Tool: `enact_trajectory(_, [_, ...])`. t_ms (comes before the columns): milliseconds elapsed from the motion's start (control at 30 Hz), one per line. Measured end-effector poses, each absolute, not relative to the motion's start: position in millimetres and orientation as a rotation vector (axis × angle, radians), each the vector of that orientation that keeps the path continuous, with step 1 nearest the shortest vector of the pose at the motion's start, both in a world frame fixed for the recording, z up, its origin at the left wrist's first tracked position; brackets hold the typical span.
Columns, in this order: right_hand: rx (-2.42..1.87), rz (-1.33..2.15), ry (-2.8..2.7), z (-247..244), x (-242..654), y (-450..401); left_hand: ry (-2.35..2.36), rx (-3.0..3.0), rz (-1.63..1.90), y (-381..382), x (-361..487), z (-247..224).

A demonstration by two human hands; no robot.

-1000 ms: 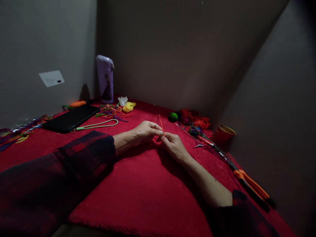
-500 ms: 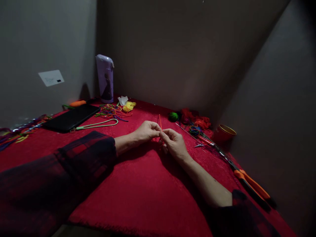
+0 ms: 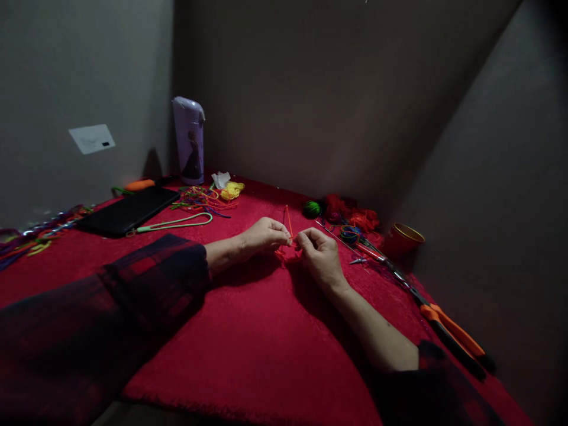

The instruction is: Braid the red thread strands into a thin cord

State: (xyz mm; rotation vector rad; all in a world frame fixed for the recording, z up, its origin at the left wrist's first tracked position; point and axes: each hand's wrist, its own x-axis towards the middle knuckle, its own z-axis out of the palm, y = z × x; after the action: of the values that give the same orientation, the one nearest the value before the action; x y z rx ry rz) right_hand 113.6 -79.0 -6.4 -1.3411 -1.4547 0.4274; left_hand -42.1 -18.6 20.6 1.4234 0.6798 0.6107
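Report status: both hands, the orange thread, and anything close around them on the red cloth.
Left hand and right hand both pinch the orange thread, one end sticking up. Red cloth bare beneath. Scissors lie off right, apart.

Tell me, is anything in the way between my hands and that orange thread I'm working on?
Nothing visible is. The left hand and the right hand both pinch the orange thread at their fingertips, over the red cloth. The scissors and the thread pile lie off to the right.
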Motion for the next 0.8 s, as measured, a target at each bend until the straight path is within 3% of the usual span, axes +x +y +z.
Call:
enact_trajectory(133, [-1.349, 0.396, -1.431, -3.4, 113.6, -79.4, 0.664, 1.439, 0.59, -14.8, -43.0, 17.9])
enact_trajectory(800, [-1.259, 0.895, -1.474, -9.4, 113.3, -77.0, 0.757, 1.541, 0.534, -13.7, -45.8, 20.9])
